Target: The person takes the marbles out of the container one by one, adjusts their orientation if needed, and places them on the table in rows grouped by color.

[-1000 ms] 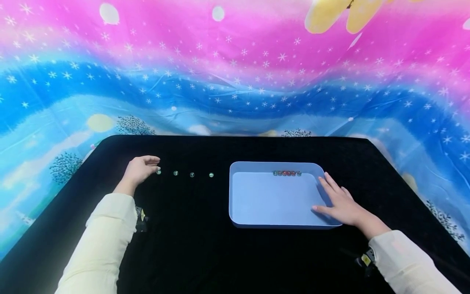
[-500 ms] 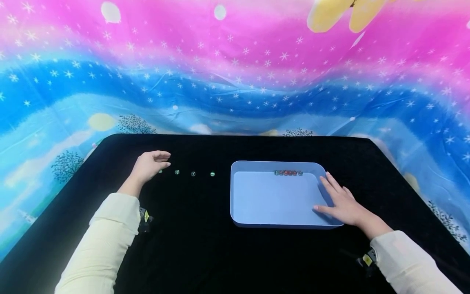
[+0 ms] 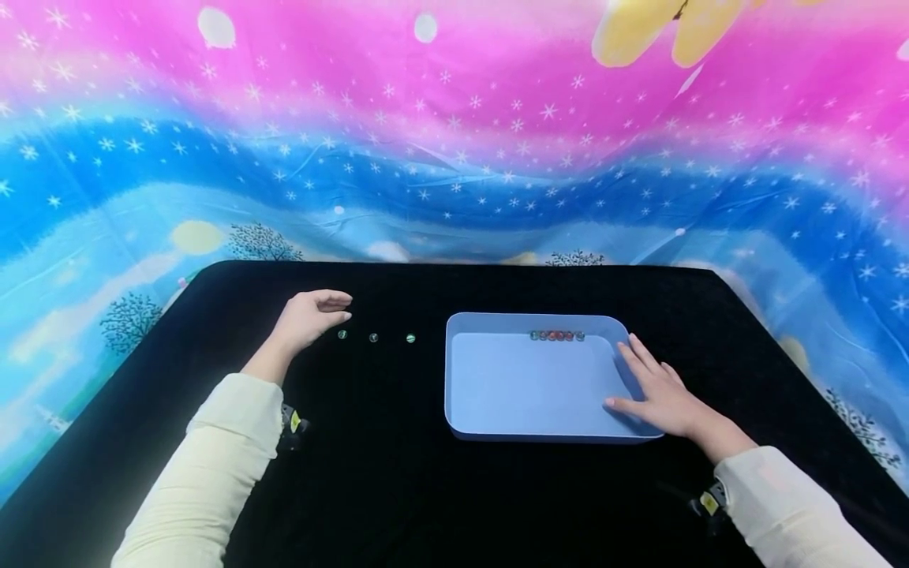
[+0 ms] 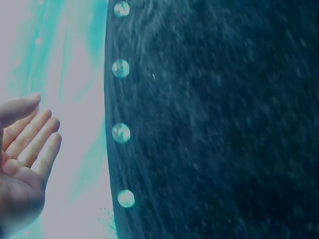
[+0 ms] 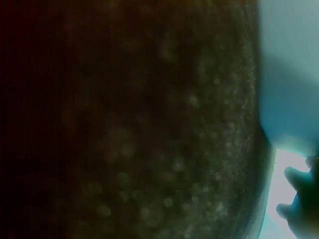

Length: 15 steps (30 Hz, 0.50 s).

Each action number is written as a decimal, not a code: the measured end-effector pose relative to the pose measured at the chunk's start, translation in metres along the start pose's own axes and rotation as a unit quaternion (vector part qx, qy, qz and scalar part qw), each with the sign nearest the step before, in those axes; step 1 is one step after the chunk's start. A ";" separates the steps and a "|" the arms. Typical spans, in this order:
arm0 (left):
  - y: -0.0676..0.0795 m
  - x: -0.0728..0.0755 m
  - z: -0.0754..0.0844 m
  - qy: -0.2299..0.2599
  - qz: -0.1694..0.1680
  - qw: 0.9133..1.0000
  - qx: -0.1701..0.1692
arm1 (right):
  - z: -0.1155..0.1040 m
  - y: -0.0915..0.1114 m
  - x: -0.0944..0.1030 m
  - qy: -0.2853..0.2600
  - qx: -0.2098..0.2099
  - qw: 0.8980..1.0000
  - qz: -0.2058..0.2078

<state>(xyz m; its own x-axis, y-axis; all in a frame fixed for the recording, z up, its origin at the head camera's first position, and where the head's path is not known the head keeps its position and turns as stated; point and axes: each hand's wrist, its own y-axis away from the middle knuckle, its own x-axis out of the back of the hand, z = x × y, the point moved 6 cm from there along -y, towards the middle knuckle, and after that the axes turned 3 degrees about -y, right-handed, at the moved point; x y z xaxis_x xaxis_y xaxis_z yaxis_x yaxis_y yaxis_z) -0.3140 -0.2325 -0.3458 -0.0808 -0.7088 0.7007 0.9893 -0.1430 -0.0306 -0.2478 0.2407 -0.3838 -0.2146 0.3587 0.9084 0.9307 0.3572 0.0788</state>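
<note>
Straight-fingered and with nothing in its grasp, my left hand [image 3: 312,319] hovers above the left end of a row of glass marbles. In the head view a green-tinted marble [image 3: 342,334] lies just off its fingertips, then a darker marble [image 3: 373,338] and a striped marble [image 3: 410,338]. The left wrist view adds a further marble [image 4: 126,198] on the cloth, hidden by the hand in the head view. My right hand [image 3: 660,394] rests with spread fingers on the right rim of a light blue tray [image 3: 525,379]. Inside it, several marbles [image 3: 557,336] line up along the far wall.
A black cloth [image 3: 398,489] covers the table. Behind its far edge hangs a pink and blue snowflake backdrop [image 3: 454,158]. The tray's left wall stands right of the row of loose marbles.
My left hand has moved right along the row, and the leftmost marble has gone out of sight behind it in the head view. My right hand stays on the tray.
</note>
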 end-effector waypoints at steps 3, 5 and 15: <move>-0.001 -0.003 0.007 0.002 -0.004 1.000 -0.012 | 0.000 0.000 0.000 -0.002 0.000 1.000 -0.001; -0.002 -0.005 0.012 0.004 -0.006 1.000 -0.019 | 0.001 0.000 -0.001 -0.003 0.000 1.000 -0.001; -0.004 -0.017 0.033 0.030 -0.018 0.998 -0.046 | 0.002 -0.001 0.000 0.002 -0.002 1.000 0.000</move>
<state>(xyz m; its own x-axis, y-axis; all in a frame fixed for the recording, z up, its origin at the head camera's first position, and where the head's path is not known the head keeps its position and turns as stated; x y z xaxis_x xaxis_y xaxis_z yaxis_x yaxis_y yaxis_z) -0.3124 -0.1973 -0.3342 -0.1262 -0.7422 0.6582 0.9703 -0.2303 -0.0737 -0.2489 0.2422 -0.3851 -0.2141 0.3557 0.9097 0.9315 0.3546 0.0806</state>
